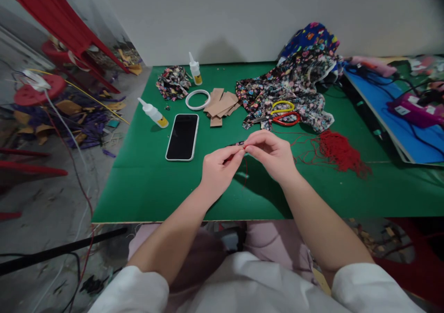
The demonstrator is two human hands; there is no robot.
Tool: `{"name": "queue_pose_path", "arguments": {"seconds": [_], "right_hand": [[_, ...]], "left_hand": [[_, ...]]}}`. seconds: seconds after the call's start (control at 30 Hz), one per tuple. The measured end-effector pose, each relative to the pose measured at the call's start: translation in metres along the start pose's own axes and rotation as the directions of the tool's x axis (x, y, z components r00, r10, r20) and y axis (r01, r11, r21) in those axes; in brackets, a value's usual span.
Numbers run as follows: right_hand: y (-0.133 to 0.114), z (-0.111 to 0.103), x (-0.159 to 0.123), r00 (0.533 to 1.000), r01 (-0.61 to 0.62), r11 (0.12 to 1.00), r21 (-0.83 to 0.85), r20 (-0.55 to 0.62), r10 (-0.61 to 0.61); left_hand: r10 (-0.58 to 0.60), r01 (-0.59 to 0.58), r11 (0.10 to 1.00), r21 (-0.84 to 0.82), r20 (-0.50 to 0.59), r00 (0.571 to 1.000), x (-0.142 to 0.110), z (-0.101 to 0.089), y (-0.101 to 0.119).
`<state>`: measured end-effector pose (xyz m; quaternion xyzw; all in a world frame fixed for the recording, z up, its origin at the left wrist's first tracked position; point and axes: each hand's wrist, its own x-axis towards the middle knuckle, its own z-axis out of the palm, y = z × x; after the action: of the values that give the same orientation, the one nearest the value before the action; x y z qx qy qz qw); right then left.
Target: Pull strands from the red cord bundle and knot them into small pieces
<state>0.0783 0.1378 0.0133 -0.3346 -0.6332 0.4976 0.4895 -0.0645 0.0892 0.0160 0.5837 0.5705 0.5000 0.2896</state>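
From my end, both the left hand point(217, 172) and the right hand point(277, 160) are closed in fine pinches, tips meeting on a small patterned cloth point(239, 143) just above the counter point(138, 188). A red thread point(246, 168) dangles below the fingertips; I can't tell which hand grips it. I'd judge the cloth light and limp, the thread soft but prone to slip or snag, so I'd pinch the cloth near its edge and the thread close in, gently. Beyond the right hand lie the scissors point(270, 117); right of it, the red tangle point(338, 151).
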Motion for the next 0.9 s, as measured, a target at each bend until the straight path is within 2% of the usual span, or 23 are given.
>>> {"name": "queue_pose_path", "arguments": {"seconds": [0.07, 0.17, 0.2, 0.27, 0.37, 0.43, 0.57, 0.73, 0.9], "right_hand": [[0.001, -0.001, 0.001, 0.997, -0.025, 0.999, 0.023, -0.068, 0.027], [0.003, -0.003, 0.003, 0.981, -0.069, 0.993, 0.096, -0.176, 0.085], [0.004, -0.003, 0.003, 0.981, -0.087, 0.990, 0.115, -0.163, 0.105], [0.005, -0.002, 0.003, 0.989, -0.130, 0.981, 0.145, -0.051, 0.138], [0.007, 0.001, 0.002, 0.990, -0.131, 0.979, 0.157, 0.078, 0.120], [0.009, 0.004, 0.000, 0.994, -0.102, 0.982, 0.158, 0.059, 0.094], [0.011, 0.005, -0.001, 0.994, -0.110, 0.977, 0.180, 0.036, 0.105], [0.008, 0.002, 0.000, 0.983, -0.179, 0.948, 0.264, 0.098, 0.158], [0.004, 0.001, 0.001, 0.969, -0.234, 0.926, 0.295, 0.149, 0.198]], "left_hand": [[-0.025, 0.025, 0.999, -0.045, 0.000, 1.000, 0.000, 0.001, -0.002], [-0.175, 0.176, 0.947, -0.269, 0.029, 0.984, 0.002, 0.002, -0.004], [-0.233, 0.239, 0.898, -0.370, 0.060, 0.971, 0.003, 0.003, -0.004], [-0.311, 0.336, 0.772, -0.539, 0.141, 0.940, 0.005, 0.003, -0.004], [-0.338, 0.395, 0.663, -0.636, 0.216, 0.916, 0.006, 0.004, -0.002], [-0.341, 0.396, 0.663, -0.635, 0.216, 0.915, 0.006, 0.004, -0.002], [-0.324, 0.362, 0.739, -0.568, 0.171, 0.931, 0.005, 0.003, -0.004], [-0.279, 0.342, 0.811, -0.475, 0.200, 0.939, 0.004, 0.000, -0.006], [-0.235, 0.317, 0.835, -0.451, 0.230, 0.944, 0.005, -0.002, -0.006]]}}
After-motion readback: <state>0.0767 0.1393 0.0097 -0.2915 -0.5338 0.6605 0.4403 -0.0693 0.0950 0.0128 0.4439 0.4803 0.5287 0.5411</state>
